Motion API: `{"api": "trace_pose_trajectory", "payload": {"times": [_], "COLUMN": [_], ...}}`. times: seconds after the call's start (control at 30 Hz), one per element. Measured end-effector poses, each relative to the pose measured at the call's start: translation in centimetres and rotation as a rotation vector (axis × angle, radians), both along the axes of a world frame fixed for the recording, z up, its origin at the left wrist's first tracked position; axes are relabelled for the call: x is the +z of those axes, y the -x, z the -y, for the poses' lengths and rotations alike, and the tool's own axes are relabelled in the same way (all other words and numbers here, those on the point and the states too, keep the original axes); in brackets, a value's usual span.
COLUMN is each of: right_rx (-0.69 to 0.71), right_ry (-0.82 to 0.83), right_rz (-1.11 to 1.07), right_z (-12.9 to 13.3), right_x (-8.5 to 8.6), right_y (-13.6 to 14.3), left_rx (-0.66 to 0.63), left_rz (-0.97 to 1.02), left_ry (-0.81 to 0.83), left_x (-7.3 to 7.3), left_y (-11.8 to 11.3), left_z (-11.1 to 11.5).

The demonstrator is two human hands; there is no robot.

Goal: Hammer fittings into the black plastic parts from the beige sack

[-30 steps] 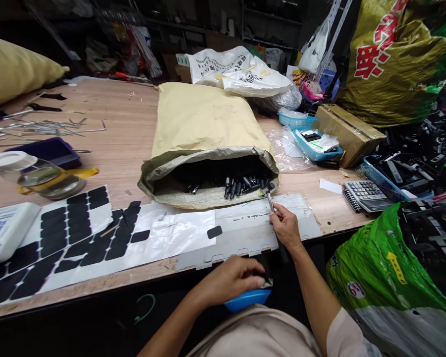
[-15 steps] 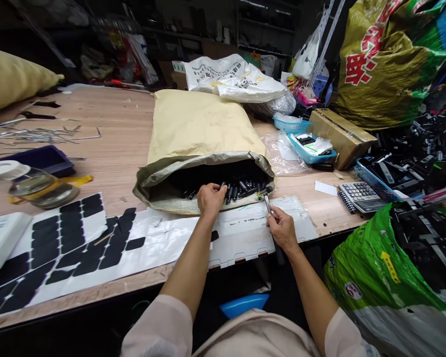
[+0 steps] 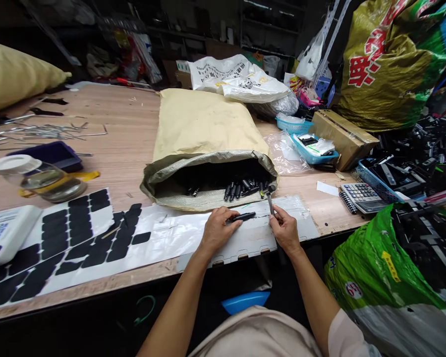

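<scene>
My left hand (image 3: 218, 227) pinches a slim black tubular part (image 3: 244, 216), which lies level just over a white cardboard sheet (image 3: 241, 243) at the table's front edge. In my right hand (image 3: 285, 229) is a small hammer (image 3: 270, 202), gripped by its handle, its dark head pointing away from me near the sack's mouth. Behind both hands lies a large tan sack (image 3: 208, 124) with its mouth towards me. Several similar black parts (image 3: 238, 190) rest inside its lower lip; deeper inside is too dark to make out.
Sheets with black stickers (image 3: 54, 233) cover the front left, near a lidded jar (image 3: 55, 183) and loose metal rods (image 3: 52, 130). To the right are a calculator (image 3: 364, 196), blue baskets (image 3: 315, 157), a cardboard box (image 3: 342, 136) and a green sack (image 3: 360, 263) of black parts.
My left hand has come back out of the sack's mouth towards me, bringing a black tubular part over the cardboard sheet. My right hand keeps the hammer in nearly the same place.
</scene>
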State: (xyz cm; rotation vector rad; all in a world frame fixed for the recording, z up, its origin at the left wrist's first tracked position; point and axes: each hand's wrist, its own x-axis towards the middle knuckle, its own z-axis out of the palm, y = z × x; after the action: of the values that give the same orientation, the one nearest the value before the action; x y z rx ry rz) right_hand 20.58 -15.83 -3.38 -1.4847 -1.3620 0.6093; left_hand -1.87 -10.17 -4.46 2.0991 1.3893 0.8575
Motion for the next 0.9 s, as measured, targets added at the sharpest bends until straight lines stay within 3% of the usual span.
{"api": "trace_pose_trajectory", "payload": {"times": [0.33,0.63,0.9], "right_rx": [0.229,0.194,0.146], "right_ry": [-0.131,-0.121,-0.129], "right_rz": [0.316,0.427,0.334], "right_z": [4.4,4.5,4.6], "right_x": [1.5,1.1,1.3], "right_y": [3.0,3.7,3.1], "left_rx": [-0.007,-0.01,-0.011], "left_rz": [0.003,0.006,0.018], "left_ry": [0.039,0.049,0.045], "left_x": [0.7,0.7,0.3], "left_y": [-0.1,-0.2,-0.3], "left_z": [-0.1,-0.1,-0.2]}}
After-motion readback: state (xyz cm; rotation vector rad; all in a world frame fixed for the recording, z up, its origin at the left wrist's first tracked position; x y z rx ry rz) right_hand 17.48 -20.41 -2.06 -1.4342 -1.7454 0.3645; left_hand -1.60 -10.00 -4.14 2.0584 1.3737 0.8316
